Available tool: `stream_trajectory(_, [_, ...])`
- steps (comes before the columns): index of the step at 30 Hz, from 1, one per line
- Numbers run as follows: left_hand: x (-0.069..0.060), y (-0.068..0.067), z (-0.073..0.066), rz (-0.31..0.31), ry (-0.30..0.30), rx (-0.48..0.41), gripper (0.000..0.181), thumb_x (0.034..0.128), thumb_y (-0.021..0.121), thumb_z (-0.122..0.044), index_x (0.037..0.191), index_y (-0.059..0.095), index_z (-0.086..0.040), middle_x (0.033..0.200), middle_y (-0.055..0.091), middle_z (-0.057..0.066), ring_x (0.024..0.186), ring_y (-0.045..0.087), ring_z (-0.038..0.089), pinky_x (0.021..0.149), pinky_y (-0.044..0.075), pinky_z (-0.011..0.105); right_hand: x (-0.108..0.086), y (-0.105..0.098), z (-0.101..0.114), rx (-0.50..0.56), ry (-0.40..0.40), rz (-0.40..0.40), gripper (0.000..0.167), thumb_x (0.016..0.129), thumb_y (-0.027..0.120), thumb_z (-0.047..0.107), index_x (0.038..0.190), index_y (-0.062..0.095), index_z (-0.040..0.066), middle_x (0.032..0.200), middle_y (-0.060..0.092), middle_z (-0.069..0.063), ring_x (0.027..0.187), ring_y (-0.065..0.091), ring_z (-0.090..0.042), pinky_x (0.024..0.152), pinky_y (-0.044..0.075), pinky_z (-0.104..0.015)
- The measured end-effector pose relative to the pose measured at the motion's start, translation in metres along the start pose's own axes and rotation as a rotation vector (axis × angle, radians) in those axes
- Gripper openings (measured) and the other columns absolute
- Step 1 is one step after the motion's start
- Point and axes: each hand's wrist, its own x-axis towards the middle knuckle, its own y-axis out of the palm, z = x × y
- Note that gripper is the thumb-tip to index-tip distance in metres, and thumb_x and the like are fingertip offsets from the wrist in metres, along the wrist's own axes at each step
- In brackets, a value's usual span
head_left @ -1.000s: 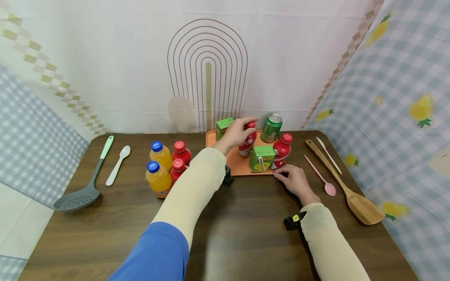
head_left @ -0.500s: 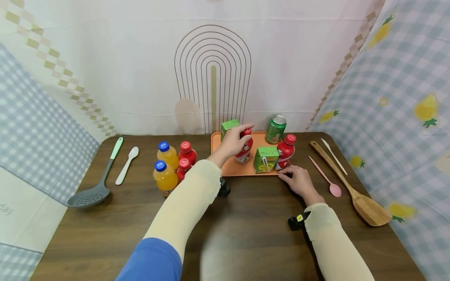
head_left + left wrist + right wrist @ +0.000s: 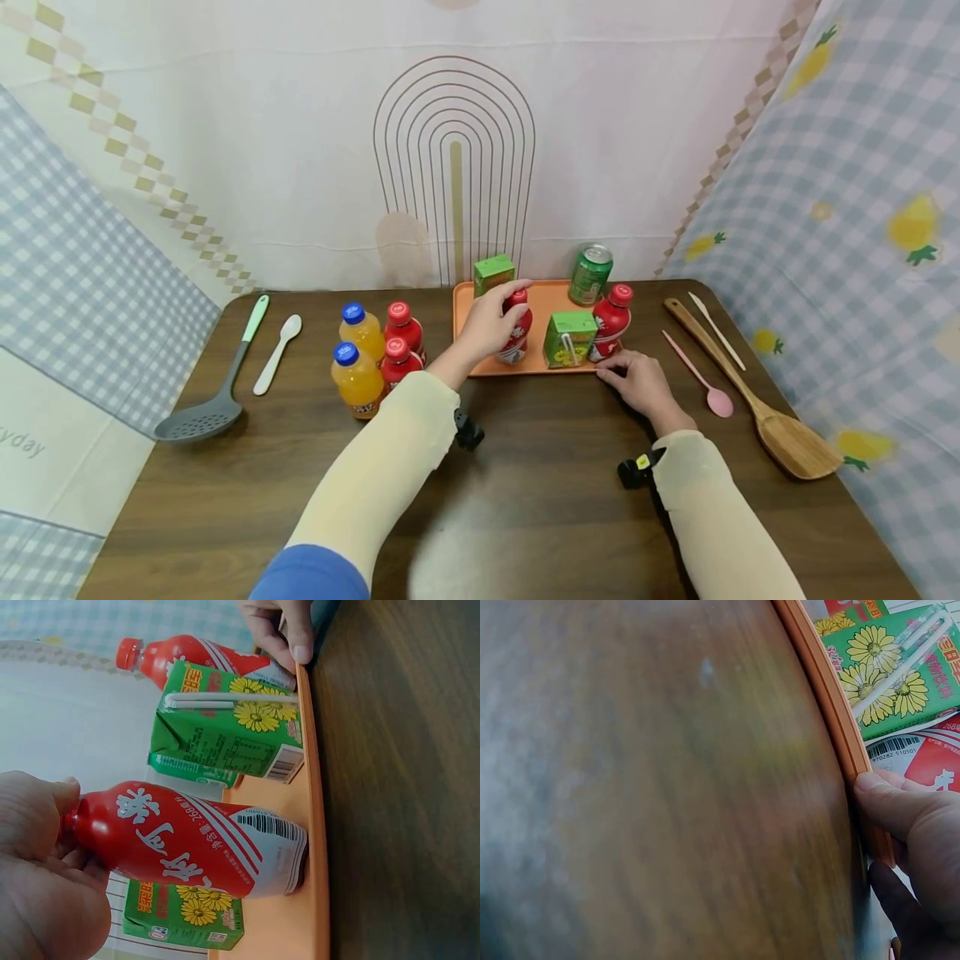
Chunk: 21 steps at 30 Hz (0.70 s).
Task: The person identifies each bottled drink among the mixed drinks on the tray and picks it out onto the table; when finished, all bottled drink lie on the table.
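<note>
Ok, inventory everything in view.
Tray: 1, orange, table's back
Bottles: 4, red, two on tray, two left
Blue-capped bottles: 2, orange, left
Drink boxes: 2, green, on tray
Can: 1, green, on tray
Slotted turner: 1, grey, left
Spoons: 2, white left, pink right
Spatula: 1, brown, right
Knife: 1, white, right
Table: 1, brown, beneath
Cloths: count unclear, patterned, around
Wrist cameras: 2, black, wrists
Sleeves: 2, cream, forearms
Left hand: 1, on bottle
Right hand: 1, on tray

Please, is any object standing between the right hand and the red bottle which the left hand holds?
Yes: the front green carton stands between them, near the orange tray's front edge. The other red bottle stands close beside the right hand.
</note>
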Motion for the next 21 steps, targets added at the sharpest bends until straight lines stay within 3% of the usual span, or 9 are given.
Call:
stream_trajectory(10, [-0.016, -0.002, 0.0, -0.01, 0.021, -0.036, 0.04, 0.0983, 0.056, -0.018, 0.137, 0.053, -0.026, 0.135, 0.054, 0.004, 0.113, 0.055, 0.018, 0.092, 0.049, 0.041, -0.001, -0.001, -0.003, 0.007, 0.01, 0.005, 0.009, 0.087, 0.073, 0.018, 0.092, 0.077, 0.011, 0.101, 0.071, -0.007, 0.102, 0.062, -0.029, 0.092, 0.045, -0.051])
stream_trajectory(21, [-0.019, -0.002, 0.001, -0.023, 0.015, -0.037, 0.039, 0.0983, 0.057, -0.019, 0.137, 0.054, -0.026, 0.134, 0.055, 0.004, 0.112, 0.055, 0.017, 0.092, 0.049, 0.04, 0.0, 0.0, -0.002, 0.009, 0.025, 0.019, 0.01, 0.087, 0.073, 0.019, 0.093, 0.077, 0.012, 0.101, 0.07, -0.007, 0.102, 0.061, -0.029, 0.093, 0.044, -0.052])
